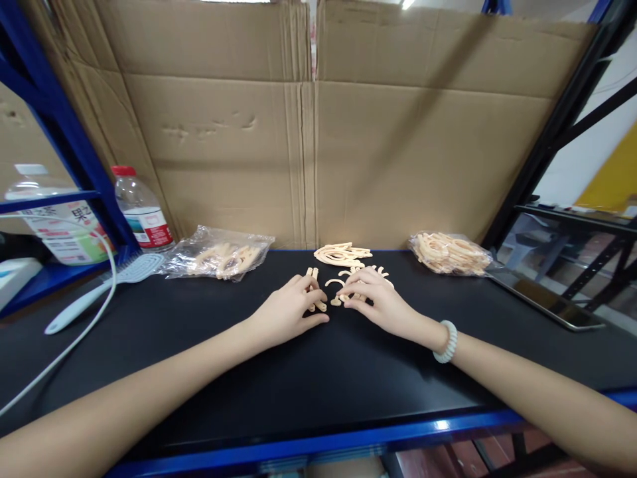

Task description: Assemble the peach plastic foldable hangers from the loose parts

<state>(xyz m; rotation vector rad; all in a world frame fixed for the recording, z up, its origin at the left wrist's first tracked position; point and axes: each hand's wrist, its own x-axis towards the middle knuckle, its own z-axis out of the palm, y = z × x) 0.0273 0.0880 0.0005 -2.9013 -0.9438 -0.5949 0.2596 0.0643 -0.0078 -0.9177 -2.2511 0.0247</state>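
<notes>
My left hand (291, 311) rests on the black tabletop, its fingers curled over a pair of pale wooden strips (321, 307) with holes at their ends. The thumb lies out to the side, and the fingers hide the strips' middle. Close by on the right, my right hand (381, 302) has its fingertips together at a small pale wooden piece (344, 298). A curved wooden piece (334, 281) and a small rounded one (336, 302) lie just left of those fingertips. More curved pieces (382, 271) show behind the right hand, partly covered by it.
Behind the hands lies a stack of wooden pieces (341, 253). Clear bags of wooden parts (219, 257) (448, 253) stand left and right. Farther left are a hairbrush (109, 285), a white cable (94, 317) and a red-capped bottle (144, 212). A tablet-like slab (547, 302) lies right, cardboard (398, 153) behind.
</notes>
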